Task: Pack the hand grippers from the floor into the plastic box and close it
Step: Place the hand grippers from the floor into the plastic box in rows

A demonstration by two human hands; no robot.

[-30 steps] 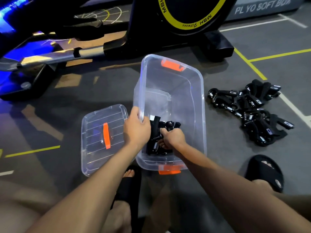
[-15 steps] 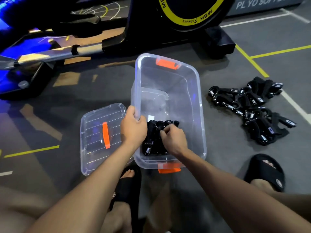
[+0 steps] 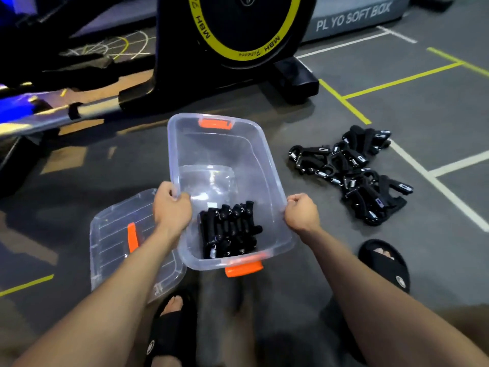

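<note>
The clear plastic box (image 3: 254,144) with orange latches sits on the grey floor in front of me. Several black hand grippers (image 3: 230,229) lie packed in a row at its near end. My left hand (image 3: 172,207) grips the box's left rim. My right hand (image 3: 301,213) is closed on the right rim. A pile of several more black hand grippers (image 3: 352,176) lies on the floor to the right of the box. The clear lid (image 3: 127,239) with an orange handle lies flat on the floor at the left, partly under my left forearm.
A black exercise bike with a yellow-ringed wheel (image 3: 238,30) stands just behind the box, its metal rail (image 3: 60,115) running off to the left. A grey plyo soft box (image 3: 354,17) is at the back right. My sandalled feet (image 3: 383,260) flank the box's near end.
My right hand has come out of the box, leaving the grippers lying in it, and has taken the right rim. The left hand stays on the left rim.
</note>
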